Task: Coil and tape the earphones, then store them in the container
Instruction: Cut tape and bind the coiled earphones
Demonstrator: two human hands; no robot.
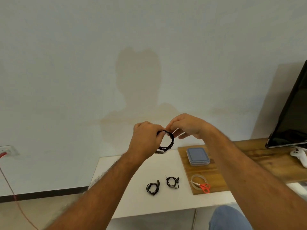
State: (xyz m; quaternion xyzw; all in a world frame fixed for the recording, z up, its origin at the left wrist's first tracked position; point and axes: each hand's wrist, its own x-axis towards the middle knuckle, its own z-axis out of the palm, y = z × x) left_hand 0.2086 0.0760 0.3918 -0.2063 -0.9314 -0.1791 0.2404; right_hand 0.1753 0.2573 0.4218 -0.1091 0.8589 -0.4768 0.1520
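Note:
My left hand (146,138) grips a coil of black earphones (170,143) raised above the white table (119,176). My right hand (187,126) pinches the top of the same coil, where a small strip of clear tape seems to sit. Two other black coiled earphones lie on the table, one at the left (152,189) and one at the right (172,182). A grey-blue lidded container (197,156) rests on a wooden board (214,180), with a clear tape roll (193,177) and red-handled scissors (203,187) in front of it.
A dark monitor (292,117) leans at the right, with a white controller (299,156) beneath it on the wooden surface. A wall socket with a red cable (6,152) is at the far left. My knee in blue jeans (230,218) shows below the table.

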